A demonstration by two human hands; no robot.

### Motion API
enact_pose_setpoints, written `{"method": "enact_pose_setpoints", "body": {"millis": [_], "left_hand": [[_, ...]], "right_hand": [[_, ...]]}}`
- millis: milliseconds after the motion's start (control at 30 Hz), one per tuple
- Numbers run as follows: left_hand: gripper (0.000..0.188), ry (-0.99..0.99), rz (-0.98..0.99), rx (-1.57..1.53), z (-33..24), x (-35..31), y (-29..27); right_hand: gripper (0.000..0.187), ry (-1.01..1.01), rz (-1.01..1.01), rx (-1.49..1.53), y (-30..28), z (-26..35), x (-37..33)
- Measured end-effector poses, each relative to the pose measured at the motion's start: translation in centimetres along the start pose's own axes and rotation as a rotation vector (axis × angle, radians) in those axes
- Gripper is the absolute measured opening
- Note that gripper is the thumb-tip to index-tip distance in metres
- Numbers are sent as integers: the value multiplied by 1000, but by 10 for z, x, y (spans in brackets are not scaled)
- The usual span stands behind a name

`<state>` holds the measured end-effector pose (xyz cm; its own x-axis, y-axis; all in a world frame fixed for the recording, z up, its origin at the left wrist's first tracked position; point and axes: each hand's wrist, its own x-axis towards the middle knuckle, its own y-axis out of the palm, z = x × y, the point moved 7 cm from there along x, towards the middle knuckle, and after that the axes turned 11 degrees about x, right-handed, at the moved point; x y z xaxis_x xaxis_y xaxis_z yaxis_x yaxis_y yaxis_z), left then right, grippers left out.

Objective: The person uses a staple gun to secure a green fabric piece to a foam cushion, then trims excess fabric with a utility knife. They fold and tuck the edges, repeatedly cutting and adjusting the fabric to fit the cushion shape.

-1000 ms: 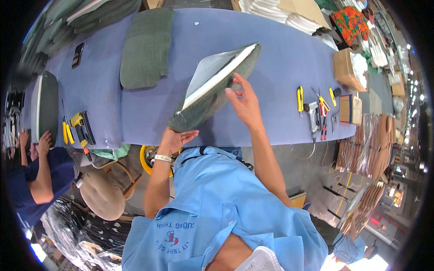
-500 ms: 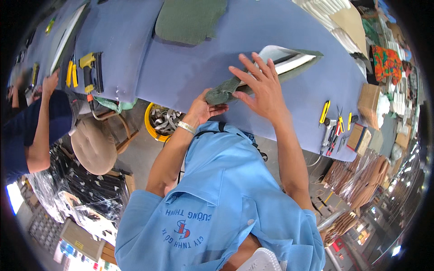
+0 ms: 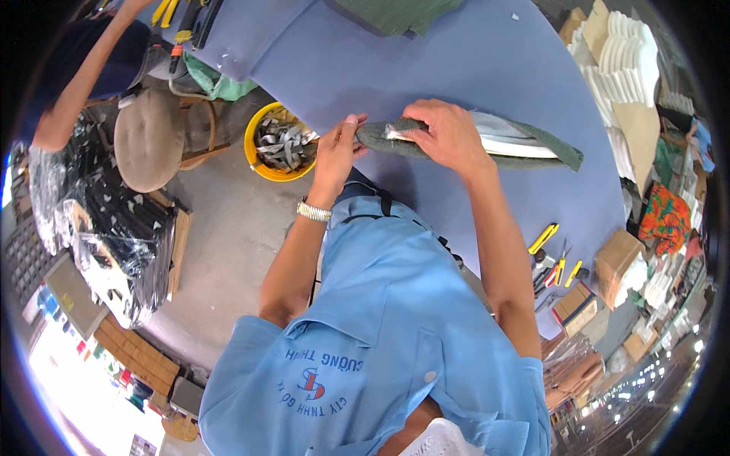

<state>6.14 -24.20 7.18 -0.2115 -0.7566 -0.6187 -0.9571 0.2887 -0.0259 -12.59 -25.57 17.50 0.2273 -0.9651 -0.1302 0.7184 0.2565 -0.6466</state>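
Viewing from the head camera: green-covered pad (image 3: pixel 517 148) sits between 1 and 2 o'clock of centre, its ends toward 9 and 3. Left hand (image 3: pixel 336 150) pinches the 9-o'clock end; right hand (image 3: pixel 449 135) curls over the cover's edge, apparently gripping cloth. Judgement: anchor the end, draw cloth evenly, avoid bunching. Right fingertips partly hidden; underside unseen; contact with table (image 3: pixel 487 68) unclear.

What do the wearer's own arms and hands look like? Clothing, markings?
Left hand and right hand: both bare, no gloves. Shiny metal link band on the left wrist; none visible on the right. Light-blue short sleeves, forearms uncovered.
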Motion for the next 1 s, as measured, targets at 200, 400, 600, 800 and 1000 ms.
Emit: {"method": "enact_pose_setpoints", "body": {"millis": [200,400,600,800,1000], "left_hand": [[41,469,-192,204,-27,-64,3],[45,418,-303,208,-1,-80,14],[69,515,-270,106,22,-83,16],[71,523,-271,180,1,-77,19],[61,598,-406,445,-34,-70,23]], "right_hand": [[19,-9,84,-15,19,12,3],[27,20,119,-18,44,14,-5],[37,66,95,236,68,-2,-20],[35,168,43,468,59,-22,-21],[25,102,-7,416,17,-8,-23]]}}
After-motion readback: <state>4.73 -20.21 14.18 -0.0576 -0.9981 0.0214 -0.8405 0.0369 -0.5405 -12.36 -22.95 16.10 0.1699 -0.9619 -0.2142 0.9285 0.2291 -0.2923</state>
